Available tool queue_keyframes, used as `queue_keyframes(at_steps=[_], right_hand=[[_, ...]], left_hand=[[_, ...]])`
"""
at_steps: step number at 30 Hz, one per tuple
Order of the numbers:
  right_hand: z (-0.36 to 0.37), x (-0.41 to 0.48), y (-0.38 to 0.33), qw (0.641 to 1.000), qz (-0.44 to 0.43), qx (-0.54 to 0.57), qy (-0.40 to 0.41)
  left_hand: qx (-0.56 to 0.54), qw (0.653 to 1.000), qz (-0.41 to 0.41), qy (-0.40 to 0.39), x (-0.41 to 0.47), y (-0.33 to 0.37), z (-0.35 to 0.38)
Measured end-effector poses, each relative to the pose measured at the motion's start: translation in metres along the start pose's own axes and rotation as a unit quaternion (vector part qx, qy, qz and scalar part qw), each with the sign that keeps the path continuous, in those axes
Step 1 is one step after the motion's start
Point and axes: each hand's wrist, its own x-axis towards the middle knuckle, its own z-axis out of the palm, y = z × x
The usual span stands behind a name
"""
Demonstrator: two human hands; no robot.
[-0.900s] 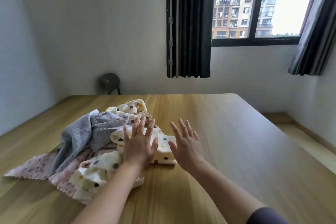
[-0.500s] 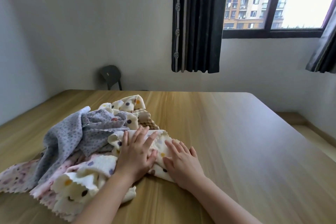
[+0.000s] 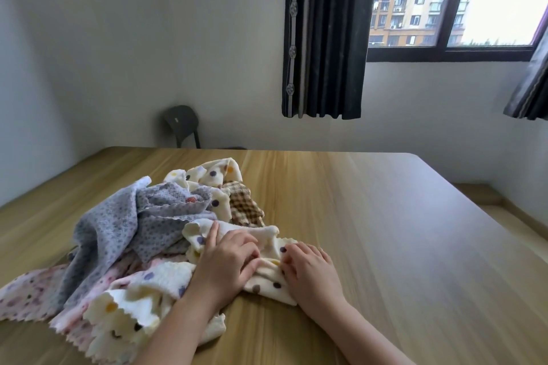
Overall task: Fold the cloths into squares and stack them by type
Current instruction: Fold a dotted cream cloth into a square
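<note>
— Our left hand (image 3: 225,261) and right hand (image 3: 311,271) had dropped from the air onto the cream dotted cloth (image 3: 268,275).
— We clutched it in both, close together, at the near right edge of the pile (image 3: 118,231), left on the surface (image 3: 385,231).

The left grip (image 3: 225,264) is covering the middle of the cream dotted cloth (image 3: 267,277), and the fingertips of the right grip (image 3: 311,272) are lying out of sight in its folds. Behind that cloth, a brown checked cloth (image 3: 243,207) is lying mostly buried. Far left of it, a pink cloth (image 3: 26,296) is running off the picture's edge.
</note>
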Motion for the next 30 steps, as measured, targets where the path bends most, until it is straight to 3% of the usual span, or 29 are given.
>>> queue_keyframes(at_steps=[5,10,13,16,20,25,30], right_hand=[[-0.006,-0.002,0.004,0.998,0.044,0.028,0.046],[-0.026,-0.018,0.03,0.996,0.059,-0.055,0.039],[-0.038,-0.031,0.049,0.991,0.08,-0.101,0.047],[-0.043,-0.041,0.06,0.989,0.104,-0.092,0.056],[-0.039,-0.043,0.053,0.994,0.075,-0.046,0.058],[-0.036,-0.04,0.05,0.998,0.026,-0.056,0.032],[-0.05,-0.043,0.066,0.992,0.095,-0.055,0.06]], left_hand=[[-0.037,0.997,0.038,0.054,0.003,0.005,-0.007],[0.008,1.0,-0.025,-0.005,-0.008,0.0,-0.014],[0.027,0.999,-0.042,0.001,-0.01,0.002,-0.021],[0.048,0.998,-0.035,-0.004,-0.008,0.012,-0.023],[0.086,0.995,-0.042,-0.005,-0.001,0.038,-0.014],[-0.074,0.996,-0.011,0.045,0.009,0.1,-0.008],[-0.107,0.989,-0.048,0.088,0.0,0.091,-0.01]])
